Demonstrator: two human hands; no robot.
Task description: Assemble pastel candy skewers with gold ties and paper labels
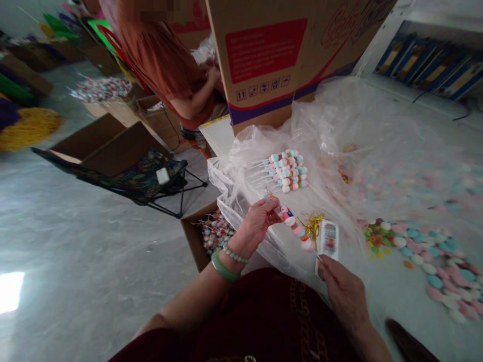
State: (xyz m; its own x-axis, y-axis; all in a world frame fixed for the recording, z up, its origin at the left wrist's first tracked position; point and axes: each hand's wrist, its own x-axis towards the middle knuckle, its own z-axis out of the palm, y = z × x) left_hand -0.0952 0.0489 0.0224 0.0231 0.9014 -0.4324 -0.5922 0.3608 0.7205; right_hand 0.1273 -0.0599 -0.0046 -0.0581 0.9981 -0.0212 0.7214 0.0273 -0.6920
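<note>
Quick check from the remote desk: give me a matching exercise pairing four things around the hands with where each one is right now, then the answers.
Things:
1. green bangle
2. printed packet
3. marshmallow stick
4. stack of marshmallow sticks

Places:
A. held in the left hand
B. around the left wrist
C. lying on the clear plastic sheet
D. held in the right hand

Pairs: 1-B, 2-D, 3-A, 4-C
</note>
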